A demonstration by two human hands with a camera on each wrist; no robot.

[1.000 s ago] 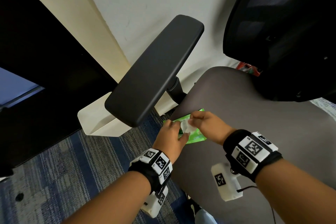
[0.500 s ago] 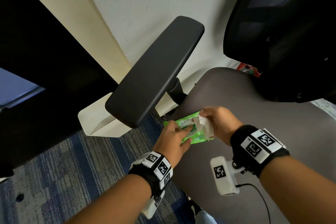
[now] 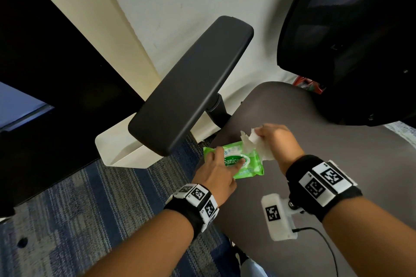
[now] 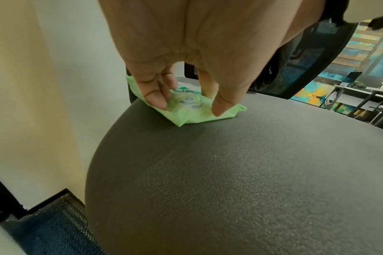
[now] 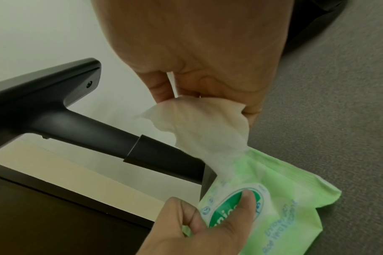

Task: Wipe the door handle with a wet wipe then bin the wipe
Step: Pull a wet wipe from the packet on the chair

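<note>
Since a second ago the right hand (image 3: 278,141) has risen from the green wipe pack (image 3: 238,162), drawing the white wet wipe (image 3: 256,145) up and out, though the wipe's lower end is still in the pack's opening. Seen from the head, the pack lies near the front left edge of the grey chair seat (image 3: 315,146), just below the black armrest (image 3: 191,87). The left hand (image 3: 217,175) lies over the pack with fingers stretched out, pressing it down; the label reads "Sanica", the rest covered by a finger.

From the left wrist, the left hand's straight fingertips (image 4: 157,100) rest on the pack (image 4: 192,113), holding it flat against the seat (image 4: 240,172).

From the right wrist, the right hand (image 5: 207,69) pinches the wipe (image 5: 207,127) between curled fingers and thumb, directly above the pack (image 5: 273,198). A left finger (image 5: 248,198) presses the oval label, where only "nic" can be read; the smaller print is too blurred to read.
</note>
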